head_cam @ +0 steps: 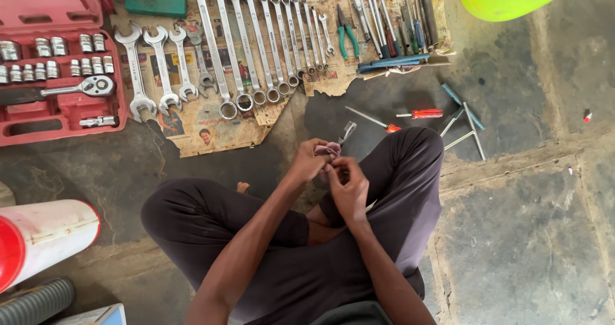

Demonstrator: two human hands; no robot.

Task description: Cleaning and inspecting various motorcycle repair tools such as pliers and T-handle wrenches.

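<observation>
A small metal wrench [346, 132] wrapped at its lower end in a crumpled pinkish-purple cloth [327, 149] is held above the crossed legs in dark trousers [211, 216]. The left hand [307, 162] is closed around the cloth from the left, and the right hand [349, 187] is clamped on it from below, fingers curled; the wrench's head is seen jutting out beyond both hands. Farther off, a row of long silver spanners [256, 49] is laid on worn newspaper [205, 123] on the stone floor, a red socket-set case [57, 75] at the left edge.
</observation>
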